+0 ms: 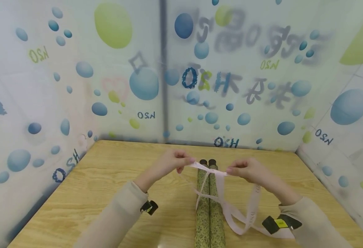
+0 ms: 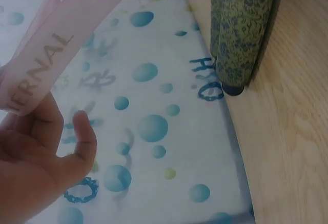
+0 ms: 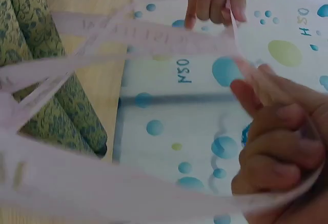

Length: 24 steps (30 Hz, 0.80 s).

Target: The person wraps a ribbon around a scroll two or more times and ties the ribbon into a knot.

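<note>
A pale pink ribbon (image 1: pixel 220 186) printed with letters is stretched between both hands above two patterned rolls. My left hand (image 1: pixel 179 160) pinches one part of it; my right hand (image 1: pixel 246 170) pinches another to the right. Between them the ribbon crosses over itself, and its loops and tails hang down across the rolls. The green floral rolls (image 1: pixel 202 213) lie side by side on the table, dark caps at their far ends. In the right wrist view, the right hand's fingers (image 3: pixel 279 147) curl around the ribbon. The left wrist view shows lettered ribbon (image 2: pixel 46 55) over the left fingers.
The wooden table (image 1: pixel 122 165) extends around the rolls. A white curtain-like backdrop (image 1: pixel 144 131) with blue and green dots encloses its back and sides. Each sleeve has a black strap (image 1: pixel 282 223) at the wrist.
</note>
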Available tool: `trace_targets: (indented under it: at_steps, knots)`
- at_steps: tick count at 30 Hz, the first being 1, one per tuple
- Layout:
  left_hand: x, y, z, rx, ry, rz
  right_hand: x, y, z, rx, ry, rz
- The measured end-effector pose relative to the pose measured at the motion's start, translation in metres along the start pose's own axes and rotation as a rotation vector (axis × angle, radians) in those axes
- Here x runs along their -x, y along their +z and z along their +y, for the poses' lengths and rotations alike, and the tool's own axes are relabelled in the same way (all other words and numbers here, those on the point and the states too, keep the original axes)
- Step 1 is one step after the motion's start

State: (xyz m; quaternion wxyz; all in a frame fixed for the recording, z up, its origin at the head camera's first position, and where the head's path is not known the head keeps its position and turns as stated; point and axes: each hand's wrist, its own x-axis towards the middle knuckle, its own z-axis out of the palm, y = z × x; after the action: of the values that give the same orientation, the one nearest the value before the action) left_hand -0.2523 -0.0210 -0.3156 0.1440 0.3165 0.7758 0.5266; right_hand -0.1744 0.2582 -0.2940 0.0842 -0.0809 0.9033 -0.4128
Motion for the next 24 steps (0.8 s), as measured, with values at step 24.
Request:
trace_targets:
  at_steps: [24]
  knots:
    - [0.028,-0.102,-0.002,-0.278,-0.065,-0.109,0.046,-0.068,0.046,-0.003,-0.017,0.152]
